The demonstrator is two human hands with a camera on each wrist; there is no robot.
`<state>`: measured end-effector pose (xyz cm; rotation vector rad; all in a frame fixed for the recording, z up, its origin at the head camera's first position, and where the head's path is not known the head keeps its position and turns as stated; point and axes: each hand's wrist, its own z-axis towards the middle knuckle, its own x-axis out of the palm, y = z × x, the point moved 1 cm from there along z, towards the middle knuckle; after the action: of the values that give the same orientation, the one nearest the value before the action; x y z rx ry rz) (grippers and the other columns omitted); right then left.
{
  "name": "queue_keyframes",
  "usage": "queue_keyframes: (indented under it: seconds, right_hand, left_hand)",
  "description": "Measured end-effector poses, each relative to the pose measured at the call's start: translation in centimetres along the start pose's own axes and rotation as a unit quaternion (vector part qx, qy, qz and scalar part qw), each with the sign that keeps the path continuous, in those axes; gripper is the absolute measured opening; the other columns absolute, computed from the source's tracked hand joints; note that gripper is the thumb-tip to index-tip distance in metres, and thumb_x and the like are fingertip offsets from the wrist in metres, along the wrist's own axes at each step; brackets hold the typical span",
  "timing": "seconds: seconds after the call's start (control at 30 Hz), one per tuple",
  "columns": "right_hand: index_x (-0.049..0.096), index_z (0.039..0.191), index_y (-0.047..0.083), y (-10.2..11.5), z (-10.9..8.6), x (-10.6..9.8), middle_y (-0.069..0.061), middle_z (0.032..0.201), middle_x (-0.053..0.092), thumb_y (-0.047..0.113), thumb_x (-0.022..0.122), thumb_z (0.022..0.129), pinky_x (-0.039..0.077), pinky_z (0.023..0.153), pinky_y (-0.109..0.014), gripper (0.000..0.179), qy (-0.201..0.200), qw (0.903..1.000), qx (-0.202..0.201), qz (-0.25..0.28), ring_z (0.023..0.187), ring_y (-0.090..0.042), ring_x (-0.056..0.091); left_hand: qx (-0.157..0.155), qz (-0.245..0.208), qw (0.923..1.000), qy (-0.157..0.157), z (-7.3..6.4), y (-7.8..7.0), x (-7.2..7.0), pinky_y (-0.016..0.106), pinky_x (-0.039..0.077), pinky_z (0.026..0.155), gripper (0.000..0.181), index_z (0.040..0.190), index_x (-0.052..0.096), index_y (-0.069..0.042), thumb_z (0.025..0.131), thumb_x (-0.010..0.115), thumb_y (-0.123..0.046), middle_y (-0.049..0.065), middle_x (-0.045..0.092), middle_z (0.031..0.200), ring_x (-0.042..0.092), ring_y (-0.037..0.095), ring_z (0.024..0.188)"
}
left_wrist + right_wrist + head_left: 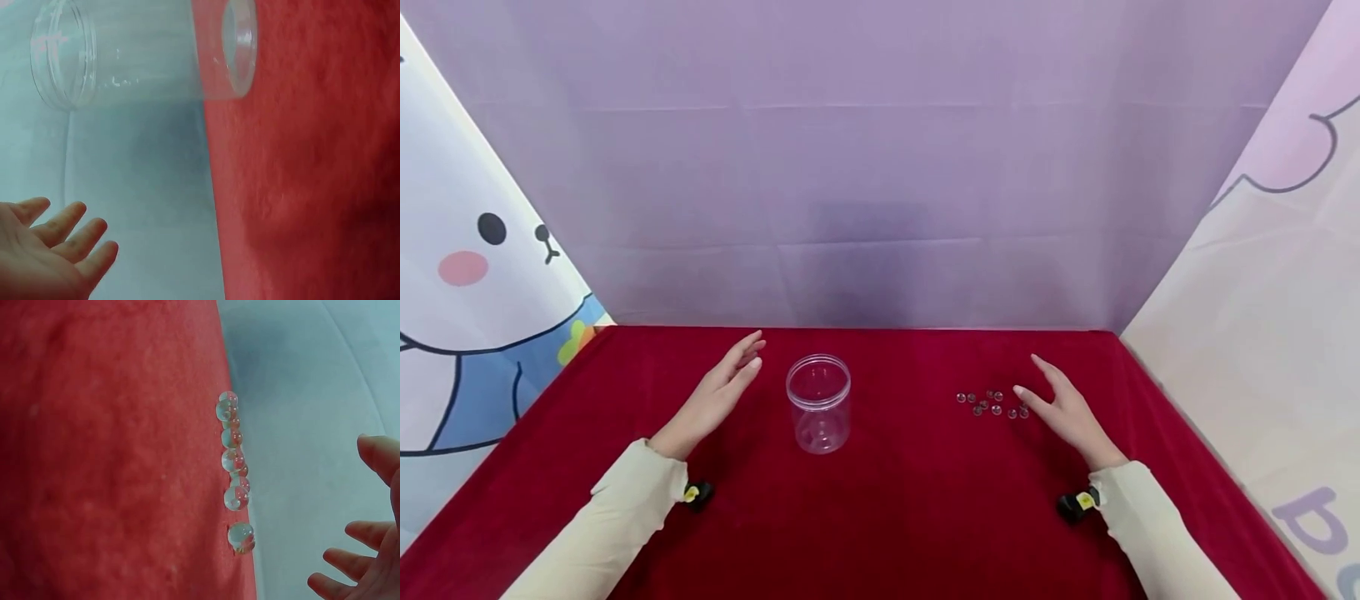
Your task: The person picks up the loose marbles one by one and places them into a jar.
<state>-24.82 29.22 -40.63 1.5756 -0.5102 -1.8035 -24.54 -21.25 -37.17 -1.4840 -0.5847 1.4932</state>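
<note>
An open-topped clear plastic jar (820, 417) stands upright on the red cloth, left of centre; the left wrist view shows the same jar (144, 56) turned sideways. My left hand (715, 400) is held just left of it, fingers extended and nothing in the palm. To the right lies a loose cluster of several clear glass marbles (997, 409), seen close in the right wrist view as marbles (235, 499) on the cloth. Beside their right end my right hand (1063, 408) hovers with thumb and fingers spread, holding nothing.
Red velvety cloth (895, 500) covers the table. Behind it rises a plain lilac curtain (880, 167). Printed cloth panels stand at both sides, the left panel (490, 317) with a cartoon animal. Each wrist wears a small black camera (700, 496).
</note>
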Motion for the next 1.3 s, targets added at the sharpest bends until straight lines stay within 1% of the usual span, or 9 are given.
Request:
queue_keyframes:
  seconds: [0.13, 0.33, 0.5, 0.6, 0.7, 0.83, 0.93, 1.13, 1.3]
  right_hand:
    - [0.021, 0.149, 0.007, 0.3, 0.0, -0.1, -0.022, 0.151, 0.022, 0.038, 0.057, 0.093, 0.024, 0.105, -0.063, 0.073, 0.012, 0.9999, 0.007, 0.001, 0.136, -0.042, 0.022]
    - [0.023, 0.149, 0.007, 0.6, -0.2, -0.2, -0.023, 0.15, 0.024, 0.036, 0.058, 0.093, 0.026, 0.104, -0.063, 0.073, 0.022, 0.9996, 0.016, 0.004, 0.135, -0.042, 0.023]
    - [0.024, 0.148, 0.006, 0.4, -0.5, 0.1, -0.023, 0.149, 0.025, 0.037, 0.059, 0.092, 0.028, 0.103, -0.063, 0.073, 0.025, 0.9992, 0.03, 0.013, 0.134, -0.042, 0.025]
    - [0.025, 0.148, 0.006, 0.3, -0.7, 0.4, -0.023, 0.149, 0.026, 0.037, 0.06, 0.091, 0.028, 0.103, -0.063, 0.073, 0.024, 0.9991, 0.03, 0.018, 0.134, -0.042, 0.026]
    - [0.026, 0.148, 0.006, 0.4, -0.8, 0.4, -0.023, 0.148, 0.027, 0.037, 0.059, 0.092, 0.029, 0.102, -0.062, 0.072, 0.024, 0.999, 0.03, 0.022, 0.133, -0.042, 0.027]
    - [0.028, 0.147, 0.007, 0.5, -0.9, 0.4, -0.024, 0.146, 0.032, 0.038, 0.058, 0.092, 0.032, 0.102, -0.061, 0.07, 0.021, 0.9978, 0.045, 0.045, 0.132, -0.044, 0.03]
    - [0.029, 0.147, 0.006, 0.6, -0.9, 0.5, -0.024, 0.146, 0.033, 0.038, 0.059, 0.092, 0.031, 0.103, -0.059, 0.07, 0.015, 0.9961, 0.054, 0.068, 0.133, -0.044, 0.03]
    - [0.03, 0.145, 0.003, 0.6, -0.9, 0.7, -0.023, 0.147, 0.032, 0.034, 0.062, 0.091, 0.028, 0.105, -0.057, 0.07, -0.02, 0.9935, 0.061, 0.094, 0.134, -0.042, 0.029]
    - [0.031, 0.145, 0.002, 0.3, -1.0, 0.9, -0.024, 0.146, 0.033, 0.033, 0.063, 0.09, 0.027, 0.107, -0.055, 0.07, -0.029, 0.9909, 0.075, 0.108, 0.134, -0.04, 0.029]
  left_hand:
    - [-0.002, -0.027, 0.9995, 0.014, -0.2, -0.4, 0.3, 0.059, 0.023, 0.108, 0.068, 0.152, 0.012, -0.021, 0.097, 0.047, -0.041, 0.01, 0.022, 0.153, 0.022, 0.035, 0.138]
    - [0.022, -0.036, 0.999, 0.015, -0.1, -0.2, 0.9, 0.056, 0.021, 0.11, 0.073, 0.151, 0.014, -0.017, 0.094, 0.057, -0.032, 0.012, 0.024, 0.152, 0.024, 0.035, 0.138]
    - [0.009, -0.05, 0.9984, 0.025, -0.6, 0.1, 1.3, 0.056, 0.021, 0.11, 0.081, 0.151, 0.013, -0.017, 0.089, 0.064, -0.033, 0.011, 0.023, 0.153, 0.023, 0.034, 0.139]
    - [0.001, -0.063, 0.9977, 0.025, -0.7, 0.0, 1.4, 0.056, 0.022, 0.11, 0.085, 0.151, 0.013, -0.017, 0.087, 0.067, -0.032, 0.01, 0.023, 0.153, 0.023, 0.034, 0.139]
    - [0.002, -0.067, 0.9974, 0.026, -0.6, -0.1, 1.5, 0.056, 0.022, 0.109, 0.087, 0.151, 0.013, -0.017, 0.085, 0.069, -0.028, 0.012, 0.024, 0.152, 0.023, 0.035, 0.138]
    - [0.001, -0.079, 0.9963, 0.034, -0.5, -0.1, 1.9, 0.056, 0.022, 0.109, 0.09, 0.151, 0.013, -0.017, 0.084, 0.071, -0.027, 0.013, 0.025, 0.152, 0.024, 0.036, 0.138]
    - [0.0, -0.089, 0.9953, 0.039, -0.5, -0.1, 2.3, 0.056, 0.021, 0.11, 0.091, 0.151, 0.013, -0.017, 0.083, 0.072, -0.026, 0.015, 0.024, 0.152, 0.023, 0.036, 0.138]
    - [0.005, -0.106, 0.9934, 0.045, -0.4, 0.2, 2.9, 0.055, 0.019, 0.111, 0.09, 0.151, 0.012, -0.017, 0.083, 0.072, -0.023, 0.015, 0.023, 0.152, 0.021, 0.036, 0.139]
    - [-0.005, -0.114, 0.9922, 0.051, -0.2, 0.6, 3.6, 0.054, 0.019, 0.111, 0.093, 0.151, 0.012, -0.018, 0.082, 0.074, -0.023, 0.013, 0.022, 0.153, 0.021, 0.035, 0.139]
